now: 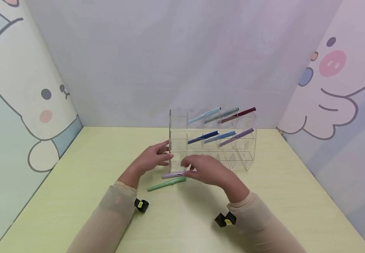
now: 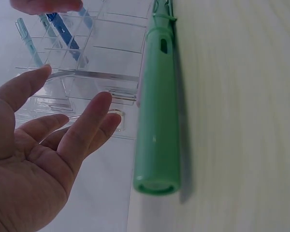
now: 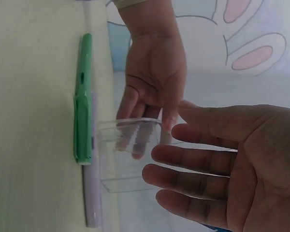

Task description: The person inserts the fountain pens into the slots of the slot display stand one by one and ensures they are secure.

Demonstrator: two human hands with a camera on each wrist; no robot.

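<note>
A clear pen rack (image 1: 254,149) with three tiers stands on the table. Against its left side panel rest the fingers of my left hand (image 1: 149,158), extended and spread. My right hand (image 1: 206,170) hovers in front of the bottom tier, holding nothing; the right wrist view shows its fingers only slightly bent. Just below its fingertips lies a lavender pen (image 1: 171,175), its right end overlapped by the hand in the head view. Nearer to me, a green pen (image 1: 166,183) with a clip lies on the table, seen large in the left wrist view.
In the rack's top tier lean a light blue pen (image 1: 204,115), a grey-green pen (image 1: 221,115) and a dark red pen (image 1: 238,115). The middle tier holds a dark blue pen (image 1: 203,137), a blue pen (image 1: 220,136) and a purple pen (image 1: 237,137). Walls stand behind and on both sides.
</note>
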